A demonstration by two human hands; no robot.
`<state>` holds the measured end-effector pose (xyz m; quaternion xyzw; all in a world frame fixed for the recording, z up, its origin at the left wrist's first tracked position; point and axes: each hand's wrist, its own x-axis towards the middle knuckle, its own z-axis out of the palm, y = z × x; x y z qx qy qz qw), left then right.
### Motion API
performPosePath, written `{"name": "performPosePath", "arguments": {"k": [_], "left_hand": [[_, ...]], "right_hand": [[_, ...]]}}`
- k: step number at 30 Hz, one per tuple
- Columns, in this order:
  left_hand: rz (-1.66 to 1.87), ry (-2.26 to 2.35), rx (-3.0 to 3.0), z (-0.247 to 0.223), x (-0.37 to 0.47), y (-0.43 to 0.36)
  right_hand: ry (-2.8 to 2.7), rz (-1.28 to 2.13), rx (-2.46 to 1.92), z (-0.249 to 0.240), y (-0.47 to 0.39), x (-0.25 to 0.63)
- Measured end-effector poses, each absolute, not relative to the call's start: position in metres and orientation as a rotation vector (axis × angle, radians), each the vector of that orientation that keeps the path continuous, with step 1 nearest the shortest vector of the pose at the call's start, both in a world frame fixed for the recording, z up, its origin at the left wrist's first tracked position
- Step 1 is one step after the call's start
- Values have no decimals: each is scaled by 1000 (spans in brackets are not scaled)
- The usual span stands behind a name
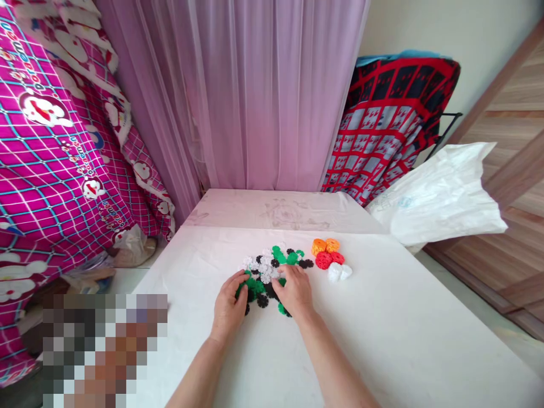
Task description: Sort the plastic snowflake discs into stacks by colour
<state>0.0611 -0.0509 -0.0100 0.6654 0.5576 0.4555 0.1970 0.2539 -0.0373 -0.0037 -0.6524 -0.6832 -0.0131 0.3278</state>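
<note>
A loose pile of small notched plastic discs, the snowflake-shaped building kind, lies mid-table. It mixes white discs (pixel 266 271), green discs (pixel 256 287) and black discs (pixel 263 301). My left hand (pixel 229 303) rests against the pile's left edge, thumb and fingers curved and apart. On the right side, my right hand (pixel 295 289) reaches over the pile with its thumb and forefinger apart among the discs. No disc is visibly gripped in either hand, though some fingertips are partly hidden. Right of the pile stand orange stacks (pixel 319 246), red stacks (pixel 323 260) and white stacks (pixel 335 272) of discs.
A white cloth covers the table (pixel 382 317). Beyond it hangs a purple curtain (pixel 272 96). A white plastic bag (pixel 446 192) stands at the right edge, near a red-and-black checked cloth (pixel 369 127). Pink patterned fabric (pixel 63 141) hangs at left. The lower left is pixelated.
</note>
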Motion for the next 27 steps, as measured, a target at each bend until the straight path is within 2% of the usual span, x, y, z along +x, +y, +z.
{"name": "performPosePath", "arguments": {"k": [15,23,27], "left_hand": [[1280,1551,1921,-9,65,-53],[1259,1547,1914,-11,63,-53],[1247,1551,1927,-12,62,-52]], "right_hand": [[-1751,-179,-1626,-12,-40,261],[-1365,-76,-1866,-18,-38,324],[-1368,-20,-1882,-22,-36,325]]}}
